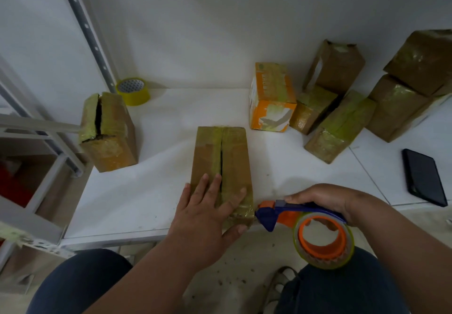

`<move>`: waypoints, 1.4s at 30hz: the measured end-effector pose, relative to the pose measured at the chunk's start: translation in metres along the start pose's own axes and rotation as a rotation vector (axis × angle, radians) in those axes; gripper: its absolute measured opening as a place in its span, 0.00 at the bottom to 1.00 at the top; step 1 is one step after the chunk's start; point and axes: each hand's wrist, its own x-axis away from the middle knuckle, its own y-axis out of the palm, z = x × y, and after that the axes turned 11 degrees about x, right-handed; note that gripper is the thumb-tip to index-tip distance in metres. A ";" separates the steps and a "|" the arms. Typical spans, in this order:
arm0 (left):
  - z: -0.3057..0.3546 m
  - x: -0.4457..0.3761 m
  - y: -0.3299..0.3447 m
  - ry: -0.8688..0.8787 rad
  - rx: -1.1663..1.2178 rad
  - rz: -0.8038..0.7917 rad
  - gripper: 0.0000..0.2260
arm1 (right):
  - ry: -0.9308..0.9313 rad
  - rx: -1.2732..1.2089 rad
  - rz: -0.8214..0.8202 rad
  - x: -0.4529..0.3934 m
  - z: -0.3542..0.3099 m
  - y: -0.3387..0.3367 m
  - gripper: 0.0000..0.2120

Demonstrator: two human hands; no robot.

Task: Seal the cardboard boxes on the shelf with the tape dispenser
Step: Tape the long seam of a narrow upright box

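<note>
The open box (222, 164) lies mid-shelf (156, 166). Left of it stands another box (110, 132), the tape roll (133, 91) behind that. Right of it cluster taped boxes (337, 122); farther right lies a phone (424, 178).

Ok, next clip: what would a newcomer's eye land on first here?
Probably the blue-and-orange tape dispenser gripped in the right hand at the shelf's near edge, its head beside the centre box. The left hand lies flat on that box, whose top seam gapes dark. A yellow tape roll sits at the back left.
</note>
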 end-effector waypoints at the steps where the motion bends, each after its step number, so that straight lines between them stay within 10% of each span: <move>1: 0.001 0.000 -0.001 0.002 -0.010 -0.005 0.28 | 0.011 -0.004 0.005 0.000 0.001 0.000 0.13; 18: 0.022 0.007 -0.009 -0.244 0.054 0.054 0.30 | -0.130 0.197 0.523 0.038 -0.007 0.001 0.23; 32: 0.015 0.008 -0.010 -0.212 0.110 0.157 0.34 | -0.303 0.078 0.626 0.045 0.005 0.033 0.22; 42: -0.040 0.012 -0.048 -0.038 -0.016 -0.153 0.29 | -0.371 0.043 0.714 0.060 0.000 0.025 0.20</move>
